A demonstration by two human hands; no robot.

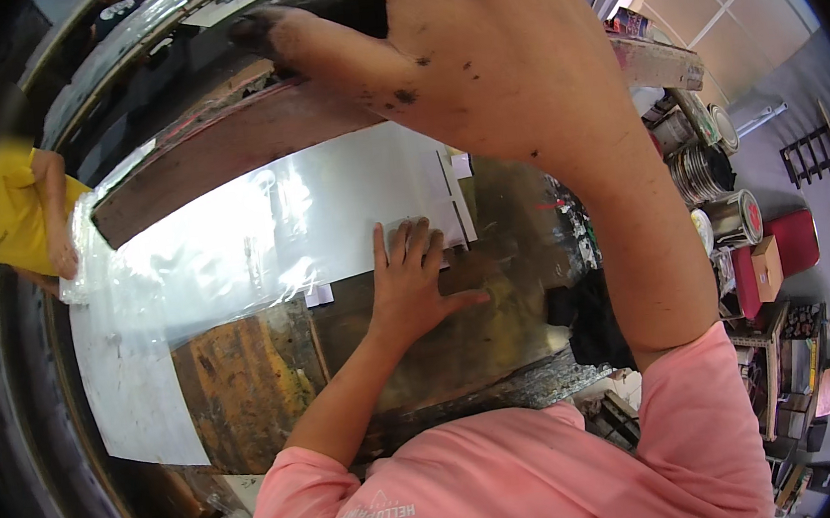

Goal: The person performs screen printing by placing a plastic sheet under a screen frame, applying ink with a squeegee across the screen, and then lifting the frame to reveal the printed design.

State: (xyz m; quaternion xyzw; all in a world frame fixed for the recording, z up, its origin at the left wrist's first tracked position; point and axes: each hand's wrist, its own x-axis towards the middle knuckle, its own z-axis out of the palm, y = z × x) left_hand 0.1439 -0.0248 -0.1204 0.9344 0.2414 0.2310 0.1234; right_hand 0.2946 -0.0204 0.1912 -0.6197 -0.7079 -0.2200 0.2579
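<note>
My left hand [410,284] lies palm down with its fingers spread. Its fingertips rest at the edge of a white sheet [349,200] under shiny clear film, and its thumb lies over the dark, stained tabletop [504,250]. Close to the view, my right hand [475,48] is raised, with dark spots on its skin and a blackened thumb. It curls round something dark at the top edge; most of its fingers are out of view, so what it grips cannot be made out. Beneath it, a long wooden bar [244,141] crosses above the sheet.
At the left stands another person in a yellow shirt [11,213], an arm near the film's end. Paint-type cans [731,219] and a red box [795,237] line the right side. A black cloth [596,321] lies at the table's right edge, and dark rails run along the far left.
</note>
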